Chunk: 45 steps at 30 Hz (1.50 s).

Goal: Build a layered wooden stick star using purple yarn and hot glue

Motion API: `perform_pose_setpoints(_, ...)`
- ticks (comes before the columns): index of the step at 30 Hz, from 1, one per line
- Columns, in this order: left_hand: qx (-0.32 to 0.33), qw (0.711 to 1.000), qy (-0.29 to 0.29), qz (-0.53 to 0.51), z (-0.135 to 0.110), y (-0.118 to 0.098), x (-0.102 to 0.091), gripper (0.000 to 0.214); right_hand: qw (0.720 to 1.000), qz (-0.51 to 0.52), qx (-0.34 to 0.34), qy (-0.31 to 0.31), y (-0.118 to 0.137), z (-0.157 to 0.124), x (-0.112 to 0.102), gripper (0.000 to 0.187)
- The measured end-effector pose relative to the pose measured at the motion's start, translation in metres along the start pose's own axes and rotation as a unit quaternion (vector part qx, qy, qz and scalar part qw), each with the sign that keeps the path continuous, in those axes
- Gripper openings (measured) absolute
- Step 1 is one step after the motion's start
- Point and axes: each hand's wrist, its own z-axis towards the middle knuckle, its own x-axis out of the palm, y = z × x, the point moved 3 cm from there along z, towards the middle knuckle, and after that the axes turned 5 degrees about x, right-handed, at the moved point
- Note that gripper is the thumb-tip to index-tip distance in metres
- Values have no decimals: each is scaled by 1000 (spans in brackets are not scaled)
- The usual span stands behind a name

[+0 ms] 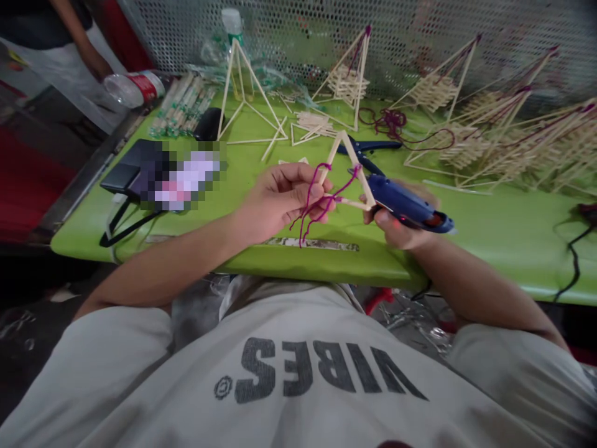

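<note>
A small triangle of wooden sticks (364,185) is pinched in the fingertips of my left hand (285,202), near its left corner. Purple strings (321,214) are tied to its sides and dangle past those fingers. My right hand (401,231) is wrapped round a blue glue gun (408,202), on which a small red light shows. The gun's front end is close to the triangle's right corner; whether they touch I cannot tell. Just behind the triangle lie dark blue pliers (368,149). Part of the right hand's fingers is hidden by the gun.
On the green table (224,242) a stick pyramid frame (254,93) stands before a bottle (233,28). Several pyramids with stacked sticks (436,90) fill the back right. Purple yarn (389,121), a black box (133,165) and stick bundles (180,102) lie about. A person (69,37) stands at the left.
</note>
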Motion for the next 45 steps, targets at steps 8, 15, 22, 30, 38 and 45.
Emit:
perform_pose_setpoints(8, -7, 998, 14, 57, -5, 4, -1, 50, 983, 57, -152, -91, 30, 4, 9, 23)
perform_pose_setpoints(15, -24, 999, 28, -2, -6, 8, -2, 30, 987, -4, -120, -104, 39, 2, 11, 29)
perform_pose_setpoints(22, -25, 998, 61, -3, -3, 15, -7, 36, 986, -10, -137, -90, 48, -2, 9, 14)
perform_pose_setpoints(30, -21, 998, 26, 57, -7, 10, -4, 46, 991, -17, -97, -95, 50, -4, 8, 16)
perform_pose_setpoints(38, -37, 999, 29, 6, -4, 10, -3, 38, 988, -21, -123, -94, 52, -1, 8, 15)
perform_pose_setpoints(45, -46, 999, 17, 0, -8, 4, 2, 37, 968, -25, -215, -130, 49, 4, 10, 17)
